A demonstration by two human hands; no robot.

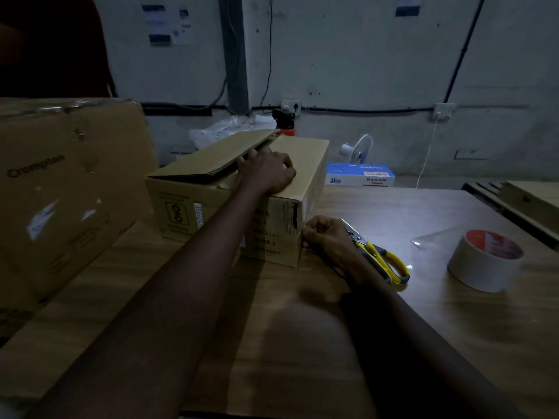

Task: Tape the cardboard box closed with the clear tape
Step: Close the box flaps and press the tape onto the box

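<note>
Wooden table (302,328): small brown cardboard box (272,231) mid-table toward the far edge, large Crompton carton (60,192) along the left edge, yellow-handled scissors (378,252) beside the box, white tape roll (484,261) near the right edge.

The left forearm hides part of the box's (272,231) near face, so its print is cut short. The right hand (328,237) covers the scissors' (378,255) pivot. The big carton (60,189) at the desk's (302,343) left edge runs out of frame. The wall notices (166,24) are blurred.
</note>
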